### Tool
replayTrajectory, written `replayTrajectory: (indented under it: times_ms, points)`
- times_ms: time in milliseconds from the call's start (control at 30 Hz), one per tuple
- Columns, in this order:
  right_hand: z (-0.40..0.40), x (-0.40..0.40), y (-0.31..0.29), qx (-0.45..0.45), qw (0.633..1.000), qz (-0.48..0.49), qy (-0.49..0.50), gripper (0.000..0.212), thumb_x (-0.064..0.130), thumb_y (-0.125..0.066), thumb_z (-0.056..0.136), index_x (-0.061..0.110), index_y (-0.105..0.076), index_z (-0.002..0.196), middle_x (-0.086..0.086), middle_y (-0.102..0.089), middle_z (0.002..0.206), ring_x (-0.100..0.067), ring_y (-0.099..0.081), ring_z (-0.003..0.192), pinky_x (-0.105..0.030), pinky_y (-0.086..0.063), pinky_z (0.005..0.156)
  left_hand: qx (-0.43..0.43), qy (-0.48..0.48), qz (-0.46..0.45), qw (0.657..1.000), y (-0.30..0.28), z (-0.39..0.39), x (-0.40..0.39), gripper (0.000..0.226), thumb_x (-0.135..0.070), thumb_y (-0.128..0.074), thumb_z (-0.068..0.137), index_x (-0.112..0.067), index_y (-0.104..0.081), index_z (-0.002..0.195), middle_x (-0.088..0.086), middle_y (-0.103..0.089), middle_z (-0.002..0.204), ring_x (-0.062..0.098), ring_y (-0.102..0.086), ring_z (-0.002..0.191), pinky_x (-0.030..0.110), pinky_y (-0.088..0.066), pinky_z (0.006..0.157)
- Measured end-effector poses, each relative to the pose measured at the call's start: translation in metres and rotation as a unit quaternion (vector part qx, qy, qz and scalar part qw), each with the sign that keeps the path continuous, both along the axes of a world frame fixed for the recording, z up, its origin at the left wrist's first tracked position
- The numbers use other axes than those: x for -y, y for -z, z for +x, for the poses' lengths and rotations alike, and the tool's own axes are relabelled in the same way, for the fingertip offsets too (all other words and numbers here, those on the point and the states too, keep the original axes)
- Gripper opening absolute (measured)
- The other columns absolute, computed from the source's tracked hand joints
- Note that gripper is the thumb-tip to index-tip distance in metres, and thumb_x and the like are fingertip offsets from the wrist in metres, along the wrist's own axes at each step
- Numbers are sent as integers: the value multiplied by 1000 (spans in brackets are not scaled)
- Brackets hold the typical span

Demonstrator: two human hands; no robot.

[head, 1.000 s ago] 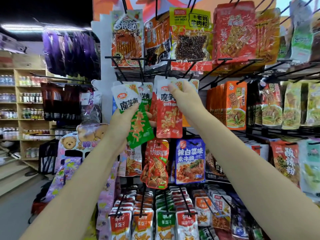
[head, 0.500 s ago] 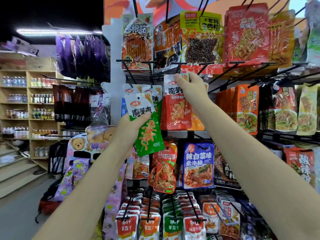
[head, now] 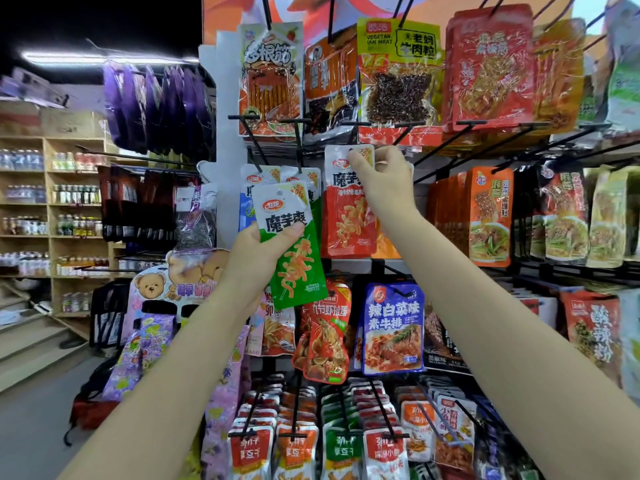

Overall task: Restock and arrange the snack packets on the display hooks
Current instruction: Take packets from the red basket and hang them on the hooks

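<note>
My left hand (head: pixel 258 258) grips a green and white snack packet (head: pixel 294 251) by its middle, tilted, in front of the second row of the hook rack. My right hand (head: pixel 386 181) pinches the white top of a red snack packet (head: pixel 346 216) and holds it up close under a black display hook (head: pixel 403 131). Whether the packet's hole is on the hook I cannot tell. Two more packets of the same kind (head: pixel 277 176) hang on the hooks just left of it.
The rack is packed with hanging snack packets above, below and to the right. A blue packet (head: pixel 393 329) and a red shrimp packet (head: pixel 325 336) hang below my hands. Purple bags (head: pixel 156 105) hang at left. Wooden shelves with bottles (head: pixel 52 202) stand far left.
My right hand has raised the red packet from the middle of the row up to the hook. My left hand and the green packet stay about where they were.
</note>
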State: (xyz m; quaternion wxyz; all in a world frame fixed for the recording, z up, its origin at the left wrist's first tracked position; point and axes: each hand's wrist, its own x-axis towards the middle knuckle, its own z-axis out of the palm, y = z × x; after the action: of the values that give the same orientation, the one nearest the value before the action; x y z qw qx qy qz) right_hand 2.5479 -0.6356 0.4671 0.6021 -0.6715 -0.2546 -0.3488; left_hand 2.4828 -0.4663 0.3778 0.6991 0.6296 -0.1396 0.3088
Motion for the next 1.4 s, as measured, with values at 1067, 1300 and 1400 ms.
replayTrajectory:
  times_ms: [1067,1300,1400]
  points:
    - [-31,-28,0,35,991,-72,-109,29,23,-64,99,0,-63,81,2,-47,59,-1,-36,47,-19,-30,51,89,-53,-4,995,-74,8,-5,3,-18,-76,90,-17,-76,88,-4,-74,75,12,-68,68,29,-53,65]
    - [-25,-52,-23,54,997,-60,-3,34,26,-59,99,-8,-66,99,-10,-55,78,-18,-46,70,-32,-34,64,121,-123,11,985,-94,24,-3,4,-13,-73,92,-15,-73,89,-9,-69,79,-8,-59,63,7,-43,58]
    - [-22,-54,-29,57,994,-81,44,38,27,-60,99,-11,-65,97,-14,-56,77,-22,-46,68,-33,-34,62,106,-138,18,985,-98,34,-4,4,-18,-74,92,-18,-73,88,-10,-68,80,-3,-58,73,8,-43,59]
